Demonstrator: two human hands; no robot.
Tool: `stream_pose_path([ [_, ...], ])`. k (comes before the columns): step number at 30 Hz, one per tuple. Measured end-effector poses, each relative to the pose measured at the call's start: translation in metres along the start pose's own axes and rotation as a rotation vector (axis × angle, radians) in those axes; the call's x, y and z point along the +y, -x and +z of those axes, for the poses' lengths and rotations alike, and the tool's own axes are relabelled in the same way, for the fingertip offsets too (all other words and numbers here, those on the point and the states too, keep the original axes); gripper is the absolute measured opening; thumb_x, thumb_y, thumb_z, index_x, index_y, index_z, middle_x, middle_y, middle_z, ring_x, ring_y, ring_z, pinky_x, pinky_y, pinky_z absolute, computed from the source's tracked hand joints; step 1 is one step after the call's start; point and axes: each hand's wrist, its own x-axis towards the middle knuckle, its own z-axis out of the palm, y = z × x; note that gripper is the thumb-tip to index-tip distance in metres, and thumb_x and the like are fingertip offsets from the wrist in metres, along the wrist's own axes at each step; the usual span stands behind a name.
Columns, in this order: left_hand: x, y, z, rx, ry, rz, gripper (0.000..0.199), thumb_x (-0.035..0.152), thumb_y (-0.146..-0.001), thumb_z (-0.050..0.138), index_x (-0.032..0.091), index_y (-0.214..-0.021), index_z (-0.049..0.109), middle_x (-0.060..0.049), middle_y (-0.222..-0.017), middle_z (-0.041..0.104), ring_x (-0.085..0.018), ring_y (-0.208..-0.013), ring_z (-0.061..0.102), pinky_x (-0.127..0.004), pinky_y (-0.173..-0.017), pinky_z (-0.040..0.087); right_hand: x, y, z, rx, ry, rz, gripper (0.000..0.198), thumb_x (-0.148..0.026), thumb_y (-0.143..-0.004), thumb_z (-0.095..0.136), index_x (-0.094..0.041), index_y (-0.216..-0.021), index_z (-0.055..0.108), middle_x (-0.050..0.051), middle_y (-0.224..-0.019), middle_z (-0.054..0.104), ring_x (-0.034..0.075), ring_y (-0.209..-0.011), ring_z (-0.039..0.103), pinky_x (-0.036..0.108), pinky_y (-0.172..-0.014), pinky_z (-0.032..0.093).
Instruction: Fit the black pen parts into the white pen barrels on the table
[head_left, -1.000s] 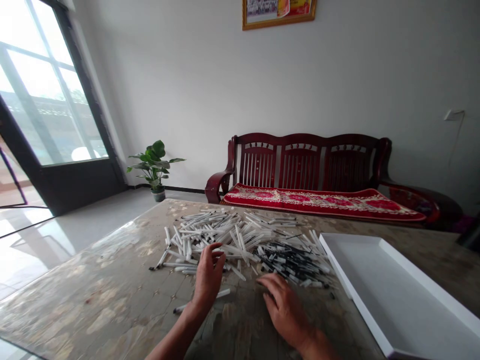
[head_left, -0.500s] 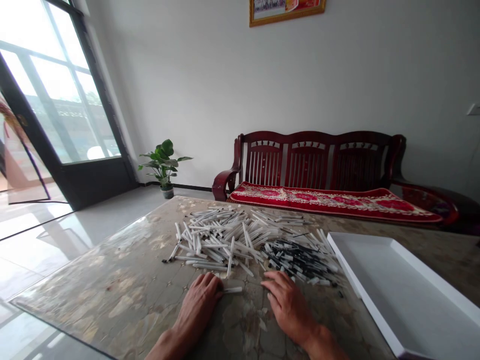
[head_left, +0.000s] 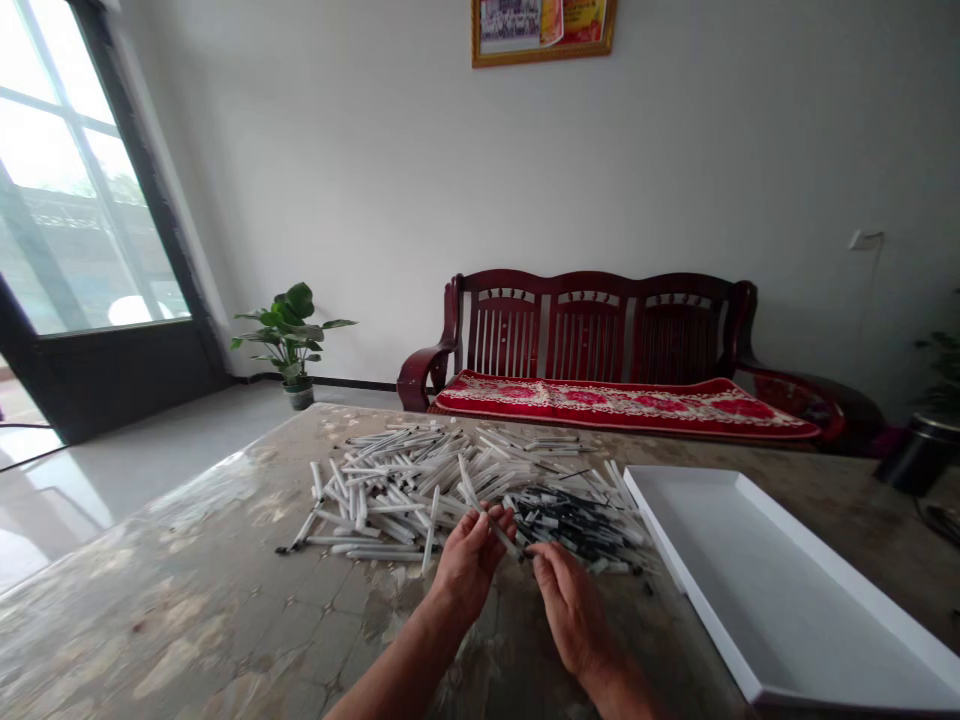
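Observation:
My left hand (head_left: 471, 562) is closed, palm partly up, around a white pen barrel (head_left: 505, 541). The barrel slants down toward my right hand (head_left: 568, 602). With thumb and fingers pinched together, my right hand grips the small dark end piece (head_left: 528, 553) at the near end of the barrel; its exact kind is too small to make out. Behind the hands lies a loose pile of white pen barrels (head_left: 394, 500), some with dark ends. To its right is a heap of black pen parts (head_left: 581, 520) mixed with clear pieces.
A shallow white tray (head_left: 795, 590) stands on the right of the patterned table (head_left: 225, 600). Beyond the table is a dark red wooden bench (head_left: 585, 335) with a red cover (head_left: 600, 402). A potted plant (head_left: 292, 335) stands at the far left, near the glass door.
Both hands have risen from the tabletop and come together. The left hand now holds a white pen barrel, with the right hand at its end. The view has swung somewhat right.

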Motion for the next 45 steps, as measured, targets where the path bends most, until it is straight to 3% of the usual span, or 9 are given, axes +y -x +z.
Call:
stream_pose_path([
  [3, -0.012, -0.003, -0.001, -0.025, 0.022, -0.010, 0.017, 0.008, -0.081, 0.069, 0.016, -0.090, 0.057, -0.009, -0.092, 0.076, -0.021, -0.088, 0.075, -0.032, -0.081, 0.061, 0.003, -0.002, -0.002, 0.015, 0.077, 0.040, 0.040, -0.040, -0.100, 0.035, -0.023, -0.081, 0.065, 0.004, -0.082, 0.071, 0.019, -0.078, 0.068, 0.027, -0.069, 0.049],
  [7, -0.016, -0.002, -0.008, -0.083, -0.049, -0.021, 0.024, 0.014, -0.075, 0.077, 0.017, -0.089, 0.057, -0.010, -0.096, 0.076, -0.022, -0.091, 0.074, -0.031, -0.079, 0.061, 0.010, -0.004, 0.000, 0.021, 0.120, 0.041, 0.041, -0.040, -0.100, 0.036, -0.023, -0.071, 0.060, 0.001, -0.067, 0.067, 0.017, -0.061, 0.063, 0.025, -0.056, 0.042],
  [14, -0.014, -0.003, -0.013, -0.084, -0.153, 0.071, 0.041, 0.029, -0.062, 0.088, 0.018, -0.086, 0.058, -0.007, -0.088, 0.077, -0.019, -0.079, 0.074, -0.026, -0.069, 0.061, 0.022, -0.012, -0.003, 0.060, 0.060, -0.159, 0.034, -0.034, -0.098, 0.045, -0.021, -0.076, 0.068, 0.002, -0.069, 0.066, 0.016, -0.066, 0.064, 0.022, -0.062, 0.046],
  [24, -0.021, -0.004, -0.009, 0.004, -0.181, 0.073, 0.028, 0.025, -0.066, 0.086, 0.014, -0.075, 0.062, -0.005, -0.078, 0.075, -0.012, -0.063, 0.069, -0.022, -0.061, 0.060, 0.026, -0.017, -0.012, 0.119, 0.147, -0.252, 0.020, -0.026, -0.093, 0.055, -0.022, -0.095, 0.075, 0.005, -0.082, 0.073, 0.021, -0.079, 0.070, 0.027, -0.073, 0.052],
  [30, -0.019, -0.002, -0.006, 0.007, -0.165, 0.073, 0.026, 0.024, -0.068, 0.085, 0.015, -0.073, 0.061, -0.005, -0.077, 0.075, -0.012, -0.064, 0.070, -0.022, -0.063, 0.060, 0.025, -0.017, -0.013, 0.097, 0.024, -0.099, 0.022, -0.034, -0.093, 0.055, -0.022, -0.095, 0.074, 0.005, -0.085, 0.074, 0.019, -0.079, 0.070, 0.025, -0.072, 0.052],
  [34, -0.020, -0.002, -0.006, 0.002, -0.165, 0.077, 0.024, 0.022, -0.068, 0.085, 0.015, -0.074, 0.063, -0.004, -0.077, 0.075, -0.013, -0.064, 0.070, -0.023, -0.063, 0.060, 0.025, -0.017, -0.011, 0.085, 0.000, 0.012, 0.038, -0.040, -0.097, 0.046, -0.020, -0.077, 0.070, 0.002, -0.065, 0.068, 0.017, -0.061, 0.065, 0.023, -0.058, 0.047],
  [36, -0.020, -0.003, -0.006, 0.001, -0.166, 0.084, 0.024, 0.022, -0.068, 0.085, 0.015, -0.074, 0.063, -0.004, -0.076, 0.075, -0.013, -0.064, 0.069, -0.023, -0.062, 0.060, 0.026, -0.017, -0.010, 0.101, 0.005, 0.017, 0.036, -0.039, -0.095, 0.048, -0.020, -0.073, 0.069, 0.002, -0.062, 0.066, 0.017, -0.058, 0.063, 0.023, -0.057, 0.046],
  [41, -0.021, -0.004, -0.006, 0.017, -0.171, 0.092, 0.023, 0.020, -0.069, 0.084, 0.015, -0.074, 0.063, -0.003, -0.077, 0.075, -0.013, -0.065, 0.070, -0.022, -0.062, 0.060, 0.027, -0.018, -0.010, 0.106, -0.028, -0.041, 0.018, -0.030, -0.088, 0.057, -0.021, -0.087, 0.072, 0.004, -0.082, 0.072, 0.019, -0.076, 0.068, 0.024, -0.070, 0.050],
  [45, -0.021, -0.003, -0.005, 0.036, -0.171, 0.089, 0.023, 0.019, -0.069, 0.084, 0.015, -0.075, 0.063, -0.003, -0.076, 0.075, -0.012, -0.064, 0.070, -0.022, -0.062, 0.060, 0.027, -0.018, -0.011, 0.083, -0.021, 0.009, 0.028, -0.037, -0.094, 0.049, -0.020, -0.091, 0.071, 0.005, -0.083, 0.073, 0.019, -0.075, 0.068, 0.024, -0.068, 0.050],
])
